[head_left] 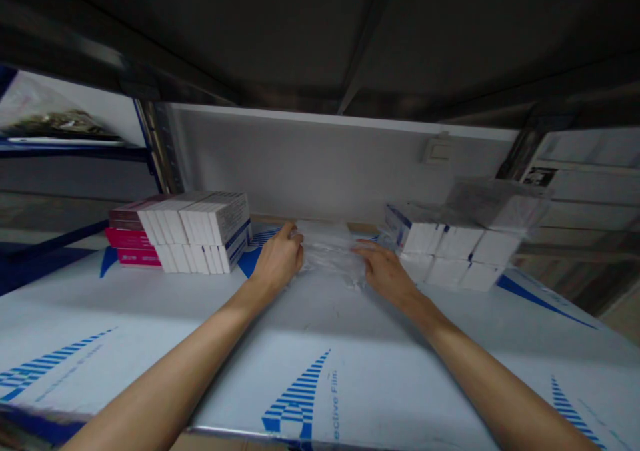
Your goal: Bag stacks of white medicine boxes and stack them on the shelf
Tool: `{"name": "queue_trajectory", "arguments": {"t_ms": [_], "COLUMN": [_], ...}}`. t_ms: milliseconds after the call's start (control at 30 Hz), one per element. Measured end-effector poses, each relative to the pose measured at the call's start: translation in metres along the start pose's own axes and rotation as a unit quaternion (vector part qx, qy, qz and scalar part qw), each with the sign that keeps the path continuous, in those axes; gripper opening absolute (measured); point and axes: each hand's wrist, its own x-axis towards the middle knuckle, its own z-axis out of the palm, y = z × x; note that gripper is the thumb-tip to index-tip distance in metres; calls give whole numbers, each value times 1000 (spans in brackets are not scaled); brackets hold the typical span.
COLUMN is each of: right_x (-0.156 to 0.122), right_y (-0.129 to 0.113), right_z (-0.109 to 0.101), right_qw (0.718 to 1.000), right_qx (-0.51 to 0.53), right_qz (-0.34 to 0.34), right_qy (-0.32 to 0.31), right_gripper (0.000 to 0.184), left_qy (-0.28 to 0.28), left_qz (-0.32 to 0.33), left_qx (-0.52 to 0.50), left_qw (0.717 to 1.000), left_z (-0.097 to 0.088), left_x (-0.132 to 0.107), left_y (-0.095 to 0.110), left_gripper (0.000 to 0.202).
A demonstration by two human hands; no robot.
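Observation:
At the back middle of the shelf lies a low white pack in transparent plastic wrap (327,244), between my two hands. My left hand (280,254) has its fingers curled at the pack's left end. From the right, my right hand (385,269) pinches the plastic at the other end, thumb and fingers close together. The pack's exact shape is blurred under the crinkled film. Left of my left hand stands a stack of narrow white boxes (195,231) with blue print. Beside my right hand are white boxes (450,251) bundled in plastic.
Pink boxes (135,246) sit at the far left of the stack. The shelf board (210,344) is covered in blue-printed protective film. Another shelf (300,38) hangs low overhead. A wall switch (439,151) is behind, and metal posts (160,148) stand at both sides.

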Motion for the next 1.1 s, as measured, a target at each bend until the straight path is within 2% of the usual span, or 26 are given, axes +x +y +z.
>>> {"name": "queue_trajectory", "arguments": {"t_ms": [133, 333, 433, 500, 600, 700, 833, 900, 1000, 1100], "right_x": [1, 3, 5, 7, 5, -6, -20, -22, -22, -18], "right_y": [-3, -2, -2, -5, -14, -27, -42, -47, -48, -43], "right_z": [-2, -5, -11, -22, -48, -72, -84, -83, -79, -77], "right_qw": [999, 999, 998, 998, 996, 986, 940, 911, 885, 895], "right_qx": [5, 17, 21, 23, 20, 13, 8, 2, 4, 29], "right_qz": [33, 34, 53, 65, 72, 73, 81, 77, 67, 42], "right_qy": [-1, 19, 16, 7, -49, -146, -333, -405, -461, -442], "right_gripper": [35, 51, 42, 34, 29, 38, 70, 81, 90, 91], "left_qy": [-4, -18, -21, -31, -79, -171, -307, -347, -357, -316], "left_qz": [-5, -14, -24, -19, -4, 12, 47, 61, 71, 86], "left_qx": [-5, -6, -10, -18, -35, -72, -77, -60, -60, -58], "left_qw": [1000, 1000, 999, 999, 996, 983, 948, 934, 929, 943], "left_z": [1, 0, -6, -15, -34, -55, -70, -70, -67, -68], "left_x": [-1, -1, 1, 1, -6, -20, -39, -43, -44, -44], "left_y": [2, 1, 2, 2, 4, 6, 4, -1, -10, -14], "left_gripper": [25, 47, 41, 42, 62, 79, 74, 69, 79, 84]}}
